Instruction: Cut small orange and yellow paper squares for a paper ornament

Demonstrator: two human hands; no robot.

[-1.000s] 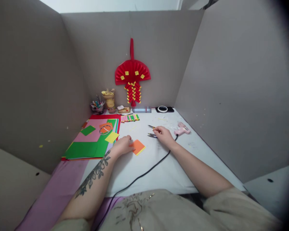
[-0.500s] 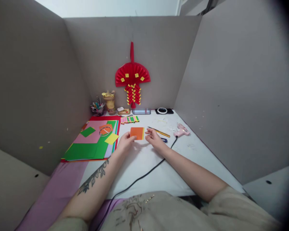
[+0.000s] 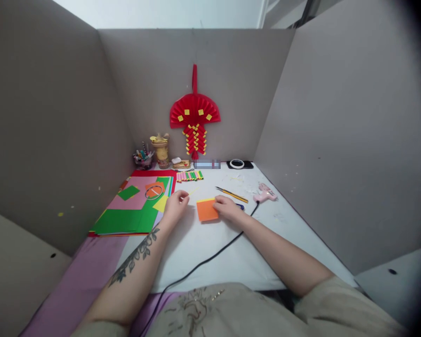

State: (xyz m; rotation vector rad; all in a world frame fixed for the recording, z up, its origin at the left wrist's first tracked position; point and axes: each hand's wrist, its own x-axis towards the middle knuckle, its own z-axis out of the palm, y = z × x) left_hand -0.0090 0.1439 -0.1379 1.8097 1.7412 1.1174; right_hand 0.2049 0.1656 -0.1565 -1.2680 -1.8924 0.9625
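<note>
My right hand (image 3: pixel 228 208) grips the right edge of an orange paper square (image 3: pixel 206 211), which has a yellow band along its far edge. The square is tilted over the white-covered table. To its left, my left hand (image 3: pixel 177 205) is closed in a pinch. A thin yellow paper strip (image 3: pixel 194 191) sticks out from its fingertips towards the back right. Behind the hands lies a row of small pink, green and yellow paper rolls (image 3: pixel 190 176). A pencil (image 3: pixel 232 194) lies just beyond my right hand, and a dark blue object (image 3: pixel 240 206) is partly hidden by it.
Coloured paper sheets (image 3: pixel 124 221) are stacked at the left, with a round ring-shaped tool (image 3: pixel 154 191) on top. A pink glue gun (image 3: pixel 265 194) rests at the right; its black cable (image 3: pixel 203 263) crosses the table. A red paper fan decoration (image 3: pixel 195 112) hangs on the back panel.
The orange square has passed from my left hand to my right and turned, its yellow band now at the far edge. My left hand has moved left, with a thin yellow strip at its fingertips.
</note>
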